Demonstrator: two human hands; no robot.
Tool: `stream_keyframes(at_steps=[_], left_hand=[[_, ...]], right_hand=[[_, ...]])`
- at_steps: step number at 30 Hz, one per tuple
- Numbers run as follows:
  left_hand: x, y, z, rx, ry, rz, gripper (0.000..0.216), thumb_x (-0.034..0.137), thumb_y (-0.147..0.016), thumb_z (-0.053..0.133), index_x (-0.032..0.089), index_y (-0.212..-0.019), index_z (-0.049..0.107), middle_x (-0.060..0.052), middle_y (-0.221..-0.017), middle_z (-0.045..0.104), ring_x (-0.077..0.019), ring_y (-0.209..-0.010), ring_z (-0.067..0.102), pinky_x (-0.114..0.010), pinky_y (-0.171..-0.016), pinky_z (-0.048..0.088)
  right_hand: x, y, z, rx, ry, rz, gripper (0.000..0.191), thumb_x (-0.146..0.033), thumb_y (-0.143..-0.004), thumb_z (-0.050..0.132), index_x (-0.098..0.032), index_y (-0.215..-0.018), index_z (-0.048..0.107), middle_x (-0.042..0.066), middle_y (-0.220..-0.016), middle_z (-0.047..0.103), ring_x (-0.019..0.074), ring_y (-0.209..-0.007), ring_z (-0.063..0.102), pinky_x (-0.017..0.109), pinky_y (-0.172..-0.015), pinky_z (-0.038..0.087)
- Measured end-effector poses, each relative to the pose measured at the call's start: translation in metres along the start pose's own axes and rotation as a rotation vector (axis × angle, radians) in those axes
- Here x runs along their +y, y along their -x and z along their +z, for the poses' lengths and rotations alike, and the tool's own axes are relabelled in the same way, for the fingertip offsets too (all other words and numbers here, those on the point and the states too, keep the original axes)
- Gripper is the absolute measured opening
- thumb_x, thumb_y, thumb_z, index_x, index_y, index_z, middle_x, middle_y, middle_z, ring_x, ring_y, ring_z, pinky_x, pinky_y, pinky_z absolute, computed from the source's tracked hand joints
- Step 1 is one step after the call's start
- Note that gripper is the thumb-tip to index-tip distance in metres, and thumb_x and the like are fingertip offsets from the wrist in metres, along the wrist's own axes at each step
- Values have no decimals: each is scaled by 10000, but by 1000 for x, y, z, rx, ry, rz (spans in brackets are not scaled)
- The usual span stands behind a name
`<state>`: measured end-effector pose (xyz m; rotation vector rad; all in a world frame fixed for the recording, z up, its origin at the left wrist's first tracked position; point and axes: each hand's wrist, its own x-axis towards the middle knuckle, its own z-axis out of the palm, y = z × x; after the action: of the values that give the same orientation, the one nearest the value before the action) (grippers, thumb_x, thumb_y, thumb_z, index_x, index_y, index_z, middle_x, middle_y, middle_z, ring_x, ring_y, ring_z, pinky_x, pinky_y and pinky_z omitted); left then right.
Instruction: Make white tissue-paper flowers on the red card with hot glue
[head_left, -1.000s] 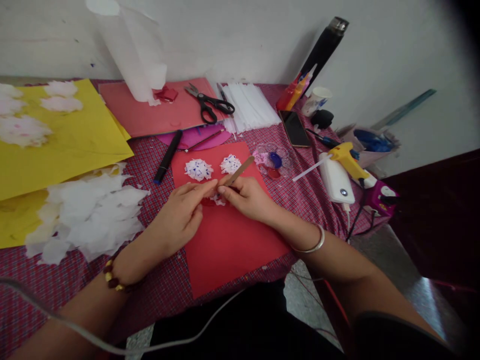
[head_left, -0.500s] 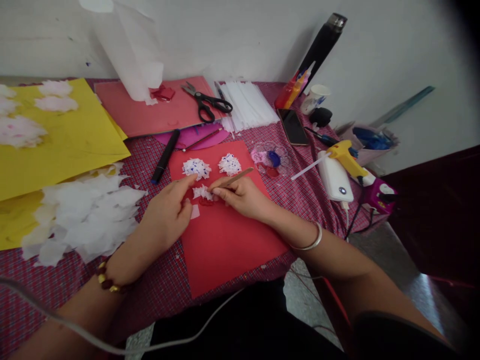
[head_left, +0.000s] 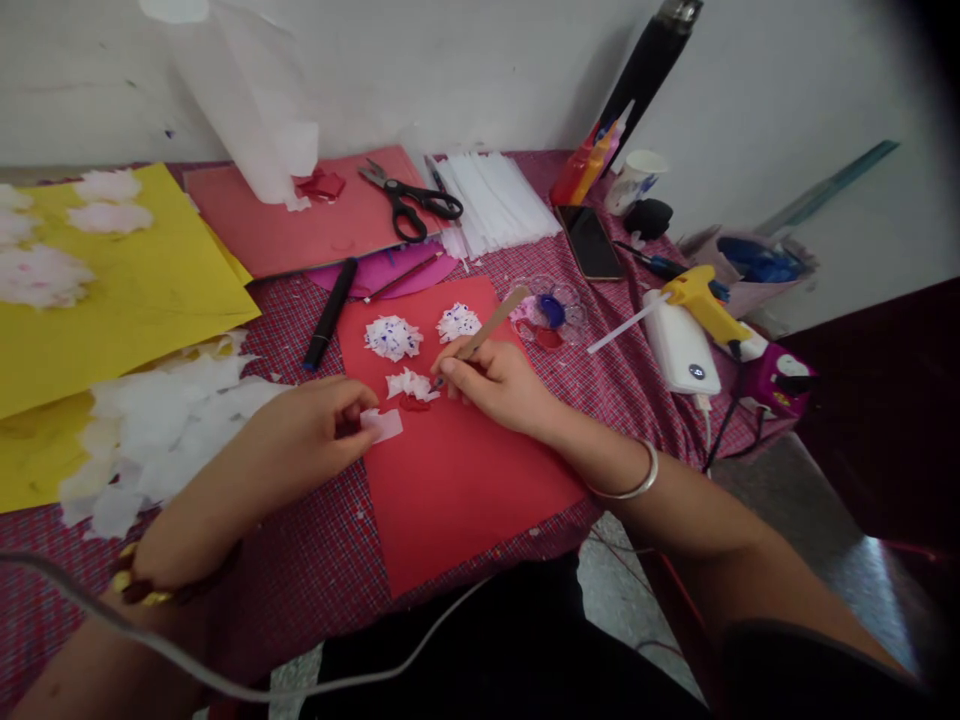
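My right hand [head_left: 496,383] grips a wooden stick [head_left: 487,328] like a pen, its tip touching a small white paper flower [head_left: 409,384] on the red card sheet [head_left: 450,470]. My left hand [head_left: 300,435] pinches a small white paper scrap [head_left: 385,424] at the sheet's left edge. Two white flowers dotted with blue, one [head_left: 392,337] on the left and another [head_left: 459,322] on the right, lie further up the red sheet.
A paint palette [head_left: 551,318], black marker [head_left: 329,313], scissors [head_left: 409,205], white strips [head_left: 495,203], phone [head_left: 590,242], glue gun [head_left: 705,305] and power bank [head_left: 681,350] sit around. Yellow paper [head_left: 112,280] and white tissue pieces [head_left: 161,420] lie left. The table edge is near me.
My left hand drew back from the flower toward the left and picked up a small white scrap. My right hand stayed at the flower, tilting the stick more upright.
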<state>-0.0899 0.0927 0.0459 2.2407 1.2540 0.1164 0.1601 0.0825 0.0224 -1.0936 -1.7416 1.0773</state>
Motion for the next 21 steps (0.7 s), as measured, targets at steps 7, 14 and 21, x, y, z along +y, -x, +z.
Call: stream_keyframes(at_steps=[7,14,21], left_hand=[[8,-1,1,-53,-35,-65,283,435,-865,532,219,-689,480,3,-651,534,-156,-571,455,-307,-560,295],[12,0,1,100,538,-128,181,350,-815,634,210,-732,555,37,-649,515,-114,-578,446,-238,-532,351],[20,-1,7,57,664,-119,135,336,-829,673,204,-849,694,14,-723,637,-106,-581,509,-210,-512,387]], right_hand=[[-3,5,5,-26,-47,-66,266,-362,-981,523,-157,-838,616,6,-743,611,98,-667,544,233,-620,425],[-13,11,8,-88,-391,-26,227,-376,-970,586,-165,-1012,658,14,-781,678,90,-655,599,212,-565,459],[-12,10,11,-93,-401,-6,211,-360,-948,611,-166,-1007,672,12,-799,680,95,-732,622,210,-612,483]])
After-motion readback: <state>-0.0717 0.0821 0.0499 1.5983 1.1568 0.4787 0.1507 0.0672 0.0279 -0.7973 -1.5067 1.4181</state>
